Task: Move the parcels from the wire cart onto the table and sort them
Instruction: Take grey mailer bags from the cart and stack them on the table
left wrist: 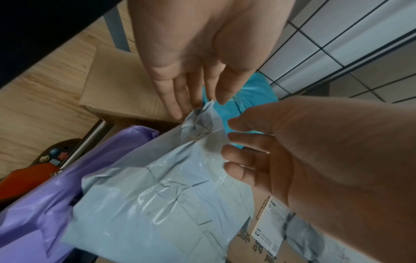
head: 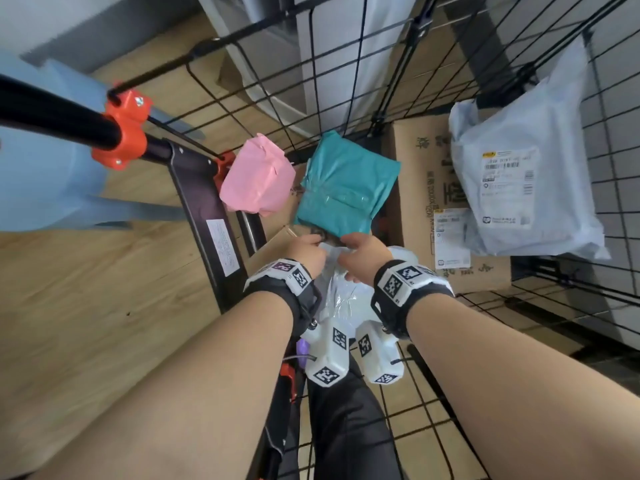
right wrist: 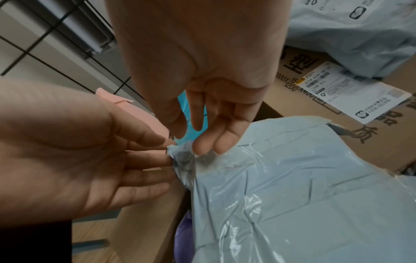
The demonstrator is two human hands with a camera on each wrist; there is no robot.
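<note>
Both forearms fill the bottom of the head view, wrists strapped with marker-covered camera units, and they meet over the wire cart (head: 485, 98), where the left hand (head: 306, 252) and right hand (head: 363, 252) close in on the crumpled top corner of a pale blue-grey mailer bag (head: 337, 292). Past them sit a teal parcel (head: 341, 187), a pink parcel (head: 258, 178), a big cardboard box (head: 420, 188) and another grey mailer (head: 523, 181) leaning on the mesh, so most of the load looks like it's waiting to come out; no table anywhere in shot. Left wrist view next: the left hand's fingers (left wrist: 178, 96) are pretty much straight and loosely spread, tips just touching the bunched corner, nothing pinched as far as I can see, and a purple bag (left wrist: 45, 204) is tucked under the mailer. Right wrist view: the right hand's fingers (right wrist: 207, 142) hang down straightish too, tips resting on that same twisted corner, no proper hold on it. My read is we're at the grab stage for this one parcel. Next it probably needs an actual pinch on that corner or a hand slid underneath, since slick plastic like this will likely slip, then a lift clear of the mesh.
</note>
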